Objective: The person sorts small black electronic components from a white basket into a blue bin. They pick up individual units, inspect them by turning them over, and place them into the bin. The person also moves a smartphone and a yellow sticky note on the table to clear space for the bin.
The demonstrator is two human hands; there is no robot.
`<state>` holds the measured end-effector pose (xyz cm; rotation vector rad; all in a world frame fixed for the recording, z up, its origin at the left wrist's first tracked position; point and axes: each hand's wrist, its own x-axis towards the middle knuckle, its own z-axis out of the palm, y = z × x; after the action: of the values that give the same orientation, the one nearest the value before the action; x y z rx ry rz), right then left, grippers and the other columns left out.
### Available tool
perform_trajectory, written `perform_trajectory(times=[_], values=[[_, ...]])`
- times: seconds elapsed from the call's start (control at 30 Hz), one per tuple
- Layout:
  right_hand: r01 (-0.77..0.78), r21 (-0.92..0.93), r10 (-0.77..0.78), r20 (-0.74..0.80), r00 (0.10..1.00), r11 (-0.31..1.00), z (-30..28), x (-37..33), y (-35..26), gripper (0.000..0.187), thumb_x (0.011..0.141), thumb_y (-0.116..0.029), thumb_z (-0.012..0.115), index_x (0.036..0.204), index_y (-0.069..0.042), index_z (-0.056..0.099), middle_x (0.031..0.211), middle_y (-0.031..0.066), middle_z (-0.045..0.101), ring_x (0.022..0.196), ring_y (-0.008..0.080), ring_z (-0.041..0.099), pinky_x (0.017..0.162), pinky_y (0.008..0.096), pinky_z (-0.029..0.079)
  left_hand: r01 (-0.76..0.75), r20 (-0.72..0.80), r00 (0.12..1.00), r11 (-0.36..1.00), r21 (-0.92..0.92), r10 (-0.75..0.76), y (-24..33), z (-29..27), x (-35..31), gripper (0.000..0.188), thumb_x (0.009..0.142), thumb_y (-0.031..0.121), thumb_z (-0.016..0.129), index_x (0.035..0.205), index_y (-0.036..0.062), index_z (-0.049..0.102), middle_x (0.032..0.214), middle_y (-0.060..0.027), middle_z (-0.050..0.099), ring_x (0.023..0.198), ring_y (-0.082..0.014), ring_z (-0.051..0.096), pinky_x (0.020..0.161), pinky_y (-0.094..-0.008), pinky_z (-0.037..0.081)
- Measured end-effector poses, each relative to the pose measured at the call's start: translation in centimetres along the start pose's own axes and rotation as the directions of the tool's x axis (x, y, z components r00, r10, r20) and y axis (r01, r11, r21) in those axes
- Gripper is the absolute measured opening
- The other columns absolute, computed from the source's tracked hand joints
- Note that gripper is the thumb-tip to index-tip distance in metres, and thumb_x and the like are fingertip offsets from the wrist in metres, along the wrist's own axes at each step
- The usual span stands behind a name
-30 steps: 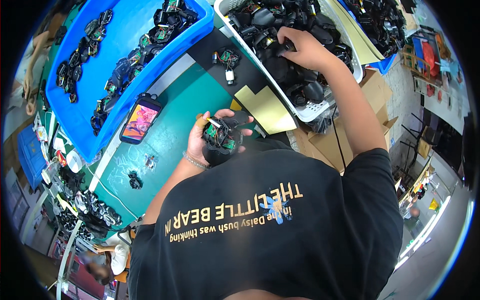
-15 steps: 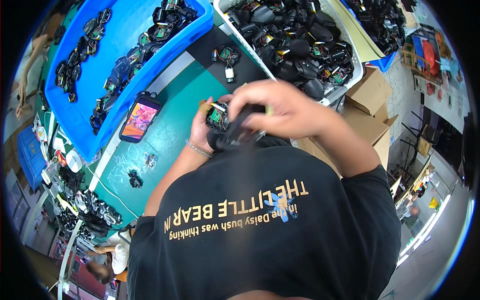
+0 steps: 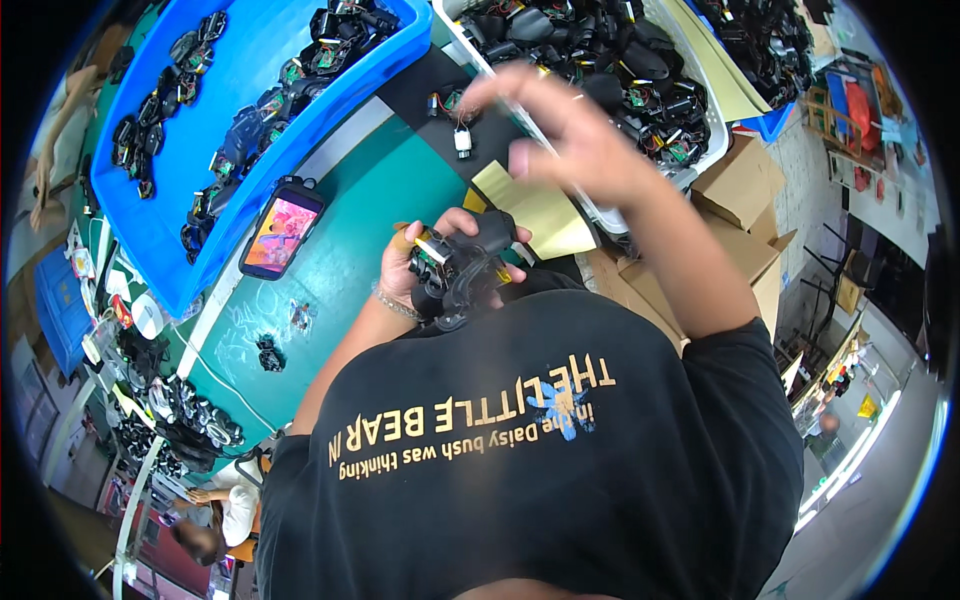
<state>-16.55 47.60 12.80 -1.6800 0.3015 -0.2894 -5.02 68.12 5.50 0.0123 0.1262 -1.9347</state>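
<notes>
My left hand (image 3: 399,272) is wrapped round a black plastic electronic device part (image 3: 462,270), held in front of my shirt. The part has curved black shells, a small white-and-yellow piece and loose wires. My right hand (image 3: 575,140) is raised, blurred by motion, with its fingers apart and nothing in them. It hovers over the near edge of a white basket (image 3: 545,135) heaped with similar black parts. Close to its fingertips, on a black mat, lies a small circuit piece (image 3: 462,140) with a white block on a wire.
A blue bin (image 3: 270,185) with rows of black parts stands at the left. A phone (image 3: 282,230) leans by its edge on the green table (image 3: 345,200). Yellow card (image 3: 535,212) lies beside the basket. Cardboard boxes (image 3: 735,230) stand to the right. Another person (image 3: 235,510) sits at lower left.
My right hand has left the device part and moved up and forward toward the basket. The yellow card beside the basket has come into view. My left hand keeps hold of the part.
</notes>
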Motion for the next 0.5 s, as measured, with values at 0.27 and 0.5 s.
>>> perform_trajectory(times=[0.27,0.5], values=[[-0.075,-0.907,0.017,-0.074,0.997,0.414,-7.0,1.4,9.9,0.029,0.080,-0.010,0.060,0.109,-0.010,0.058,0.100,0.0095,0.060,0.094,0.0322,0.057,0.082,0.0389,0.046,0.043,-0.036,0.998,0.999,-0.016,-0.043,-0.4,0.1,0.4,0.047,0.085,0.054,0.051,0.115,0.0170,0.057,0.137,-0.0312,0.033,0.111,-0.0471,0.051,0.075,-0.0488,0.055],[-0.146,-0.440,-0.047,-0.399,0.916,0.886,-6.4,-0.6,5.1,0.014,0.086,-0.004,0.057,0.100,-0.002,0.058,0.086,0.0064,0.062,0.082,0.0163,0.060,0.076,0.0270,0.047,0.039,-0.058,0.998,0.999,-0.011,-0.039,0.2,-0.4,0.3,0.048,0.084,0.053,0.054,0.114,0.0150,0.058,0.136,-0.0304,0.034,0.111,-0.0480,0.050,0.075,-0.0494,0.055]])
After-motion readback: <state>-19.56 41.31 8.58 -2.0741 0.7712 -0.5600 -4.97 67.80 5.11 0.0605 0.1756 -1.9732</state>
